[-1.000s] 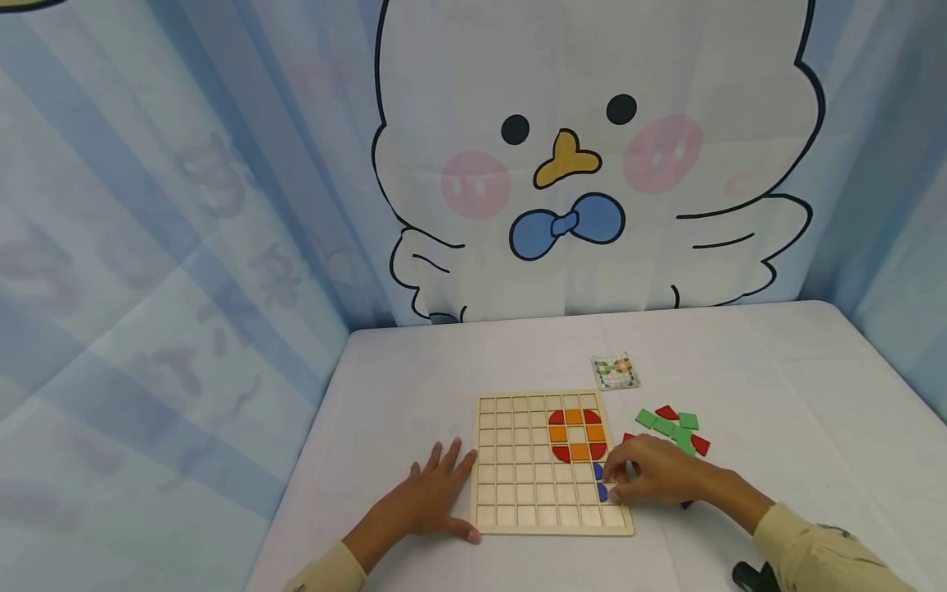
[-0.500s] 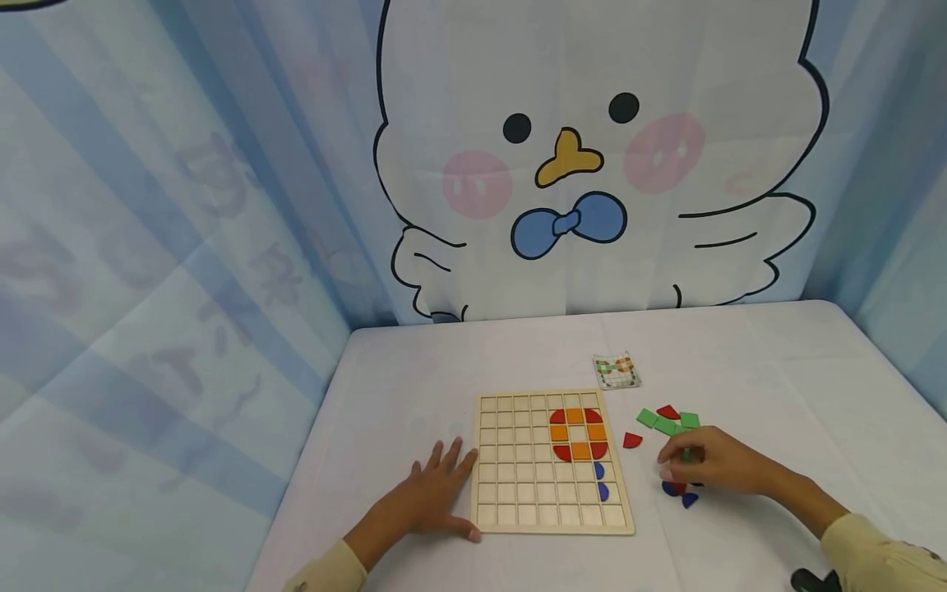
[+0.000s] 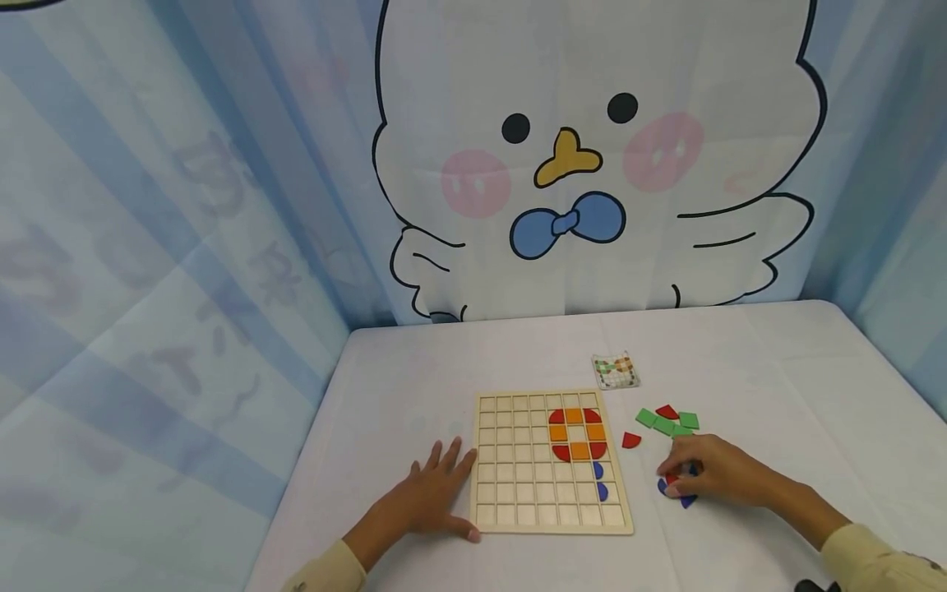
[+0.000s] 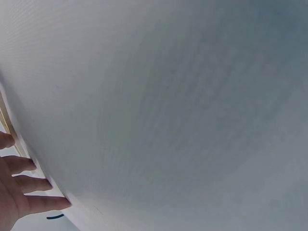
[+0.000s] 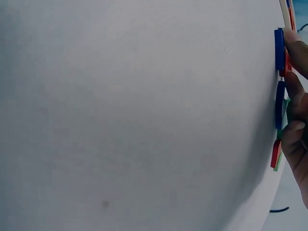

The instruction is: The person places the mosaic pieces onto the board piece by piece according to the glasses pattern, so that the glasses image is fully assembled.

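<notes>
A wooden grid board (image 3: 518, 471) lies on the table, with a ring of red and orange tiles (image 3: 574, 417) in its upper right part. Below the ring, two blue rounded tiles (image 3: 602, 492) sit in one column. My left hand (image 3: 431, 499) rests spread at the board's left edge, its fingers (image 4: 41, 204) straight. Right of the board, my right hand (image 3: 713, 470) bends over a small group of blue and red tiles. A red tile (image 3: 671, 478) shows between thumb and forefinger; whether they pinch it is unclear. Blue tiles (image 5: 279, 50) stand close to the fingertips in the right wrist view.
Green tiles (image 3: 663, 425) and a red tile (image 3: 667, 412) lie beyond my right hand. Another red tile (image 3: 631, 441) lies alone near the board. A small printed pattern card (image 3: 616, 371) is behind the board. A patterned curtain (image 3: 570, 271) hangs past the table's far edge.
My right hand has moved right, from the lower blue tiles on the board to the loose tiles, then settled lower over the blue and red ones. My left hand has stayed put.
</notes>
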### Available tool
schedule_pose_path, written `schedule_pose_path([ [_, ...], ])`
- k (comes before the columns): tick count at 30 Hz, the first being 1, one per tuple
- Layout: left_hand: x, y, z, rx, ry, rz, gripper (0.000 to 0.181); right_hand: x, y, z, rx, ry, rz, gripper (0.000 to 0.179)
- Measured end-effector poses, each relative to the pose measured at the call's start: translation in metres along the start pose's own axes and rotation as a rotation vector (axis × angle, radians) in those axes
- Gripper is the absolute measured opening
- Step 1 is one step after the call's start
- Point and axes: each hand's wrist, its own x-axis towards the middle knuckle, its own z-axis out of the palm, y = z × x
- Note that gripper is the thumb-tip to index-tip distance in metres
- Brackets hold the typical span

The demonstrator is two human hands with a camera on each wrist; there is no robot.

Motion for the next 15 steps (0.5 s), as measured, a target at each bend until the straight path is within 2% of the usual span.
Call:
schedule_pose_path([
  [8,-0.001,0.000,0.000,0.010,0.010,0.005,0.120,0.005,-0.007,-0.003,0.024,-0.103,-0.004,0.016],
  [15,-0.001,0.002,-0.001,0.012,0.005,-0.005,0.120,0.009,-0.012,-0.003,0.050,-0.117,0.009,0.012],
])
